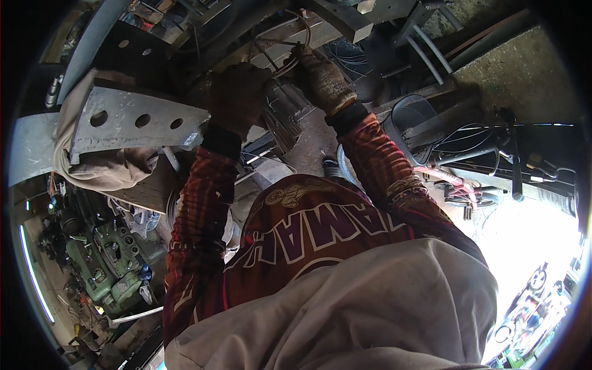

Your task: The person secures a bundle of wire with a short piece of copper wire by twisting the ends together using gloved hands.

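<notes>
The right hand (324,80), in a stained brown work glove, has its fingers curled closed on a thin, curved metal wire (286,69) at the upper centre of the frame. The wire lies just left of those fingertips, its long axis slanting from lower left to upper right; the right hand seems the nearer. The left hand (239,95), in a darker glove, sits beside the wire's lower-left end, too shadowed to tell its grip. Hands number two, the wire one. Outward, there is one bundle of thin dark rods (287,132), too tangled to count, below centre; one grey steel plate (120,135) with three round holes, left; two parallel grey bars (423,60), upper right.
</notes>
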